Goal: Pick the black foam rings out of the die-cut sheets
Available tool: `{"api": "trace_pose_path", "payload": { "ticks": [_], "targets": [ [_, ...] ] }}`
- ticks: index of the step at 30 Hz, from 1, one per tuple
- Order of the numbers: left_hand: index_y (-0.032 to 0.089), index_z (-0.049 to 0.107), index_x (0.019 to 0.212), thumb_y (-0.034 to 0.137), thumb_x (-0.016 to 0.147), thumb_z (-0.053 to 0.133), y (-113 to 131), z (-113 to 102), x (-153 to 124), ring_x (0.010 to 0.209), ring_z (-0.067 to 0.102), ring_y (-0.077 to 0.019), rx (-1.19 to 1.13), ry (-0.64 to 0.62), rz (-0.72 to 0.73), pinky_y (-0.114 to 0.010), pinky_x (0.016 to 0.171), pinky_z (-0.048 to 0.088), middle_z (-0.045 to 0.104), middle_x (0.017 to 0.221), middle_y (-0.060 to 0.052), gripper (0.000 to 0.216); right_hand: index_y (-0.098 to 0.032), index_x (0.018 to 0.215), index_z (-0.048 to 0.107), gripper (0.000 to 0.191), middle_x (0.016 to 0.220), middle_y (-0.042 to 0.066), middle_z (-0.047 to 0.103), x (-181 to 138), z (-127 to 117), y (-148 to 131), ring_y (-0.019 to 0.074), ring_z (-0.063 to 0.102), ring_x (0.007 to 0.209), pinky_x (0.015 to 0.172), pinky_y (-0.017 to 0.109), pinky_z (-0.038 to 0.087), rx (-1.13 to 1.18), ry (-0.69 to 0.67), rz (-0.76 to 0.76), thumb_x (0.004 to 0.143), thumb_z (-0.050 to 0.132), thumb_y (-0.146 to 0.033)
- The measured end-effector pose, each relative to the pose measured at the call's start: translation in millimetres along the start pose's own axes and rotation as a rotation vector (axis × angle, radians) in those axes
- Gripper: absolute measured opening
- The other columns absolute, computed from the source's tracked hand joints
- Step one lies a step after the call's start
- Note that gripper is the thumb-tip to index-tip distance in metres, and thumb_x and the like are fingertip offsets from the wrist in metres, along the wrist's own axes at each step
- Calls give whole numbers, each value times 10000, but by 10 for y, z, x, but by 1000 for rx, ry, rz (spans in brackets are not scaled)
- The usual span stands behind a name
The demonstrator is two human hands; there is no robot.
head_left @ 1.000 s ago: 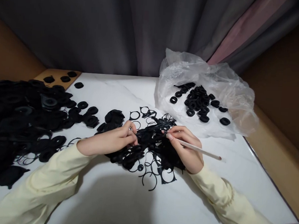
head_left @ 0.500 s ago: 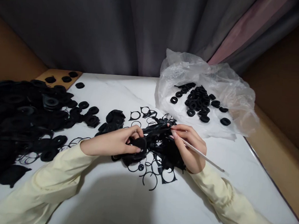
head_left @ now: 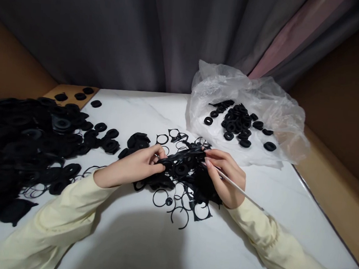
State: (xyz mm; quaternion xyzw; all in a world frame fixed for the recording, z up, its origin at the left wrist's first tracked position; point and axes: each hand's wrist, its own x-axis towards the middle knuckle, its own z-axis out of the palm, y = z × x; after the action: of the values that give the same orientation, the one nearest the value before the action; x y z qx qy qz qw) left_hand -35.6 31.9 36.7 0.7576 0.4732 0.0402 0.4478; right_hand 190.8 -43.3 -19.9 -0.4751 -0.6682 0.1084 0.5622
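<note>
My left hand (head_left: 140, 166) pinches one end of a black rubber sheet (head_left: 182, 164) with rings moulded in it, held just above the white table (head_left: 135, 234). My right hand (head_left: 225, 176) grips the sheet's other end and also holds a thin white stick (head_left: 240, 190) that points out to the right. Under both hands lies a heap of black trimmings and thin loops (head_left: 190, 192).
A big pile of black rubber sheets (head_left: 22, 144) covers the table's left side. A crumpled clear plastic bag (head_left: 262, 99) at the back right carries several loose black rings (head_left: 238, 124). Brown walls stand left and right, a grey curtain behind.
The left hand dipped toward the heap, then came back up to the sheet's left end. The right hand turned so the stick points lower and further right.
</note>
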Motion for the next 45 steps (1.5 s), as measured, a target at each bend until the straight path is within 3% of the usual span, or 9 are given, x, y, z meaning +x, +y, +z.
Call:
{"api": "trace_pose_path", "payload": {
  "ticks": [4,11,16,26,29,35,38,41,45],
  "targets": [
    [210,410,798,342,763,580,18,-18,-5,641,459,-122,-37,62,38,-235,571,375,464,725,33,218,-175,887,610,149,1069,121,647,-16,17,14,215,639,972,812,379,570,-42,13,-117,832,535,-59],
    [218,419,1077,305,697,661,-5,17,-2,959,536,-199,81,380,173,-319,840,435,535,1039,-42,459,-159,940,608,179,1105,130,646,-69,41,100,209,639,987,857,353,558,-117,-43,-189,826,534,-42],
    [221,502,977,270,742,610,55,81,4,838,581,-179,139,266,149,-303,757,455,602,942,-3,263,-168,872,614,131,985,101,674,-57,24,82,185,653,885,788,326,558,-120,-56,-120,840,527,-75],
    [240,477,1150,290,727,679,78,-48,-10,605,610,-136,-220,-27,37,-244,527,482,639,778,21,472,-173,876,599,136,938,94,676,-73,25,138,188,647,854,781,335,539,-213,-34,-159,824,538,-64],
    [223,548,1088,290,761,655,74,-79,-26,766,655,-177,-101,134,100,-280,645,533,664,860,-10,351,-175,884,602,140,952,97,686,-75,41,169,193,649,839,760,343,537,-270,-27,-173,823,542,-64],
    [208,413,1285,125,837,517,-46,130,-3,1013,625,-218,387,744,476,-351,837,530,645,1111,-78,467,-159,890,610,142,1089,146,667,-55,55,136,224,652,901,775,367,535,-252,-24,-192,816,549,-55],
    [187,310,1369,57,830,480,-117,231,57,956,637,-215,637,739,704,-381,821,539,640,1127,-102,579,-181,820,616,109,995,100,694,-28,17,87,202,660,851,762,355,537,-169,-10,-69,829,552,-93],
    [171,222,1417,52,819,496,-140,176,82,982,634,-232,683,723,758,-384,805,559,613,1186,-130,668,-199,753,615,120,917,58,698,4,-18,47,177,660,806,722,323,553,-70,24,98,839,556,-140],
    [229,152,1447,33,793,542,-131,-53,29,1042,623,-231,705,950,751,-378,876,554,571,1271,-98,787,-204,746,626,124,959,51,701,25,-6,10,178,666,854,756,319,555,15,-32,166,839,557,-158]
  ]
}}
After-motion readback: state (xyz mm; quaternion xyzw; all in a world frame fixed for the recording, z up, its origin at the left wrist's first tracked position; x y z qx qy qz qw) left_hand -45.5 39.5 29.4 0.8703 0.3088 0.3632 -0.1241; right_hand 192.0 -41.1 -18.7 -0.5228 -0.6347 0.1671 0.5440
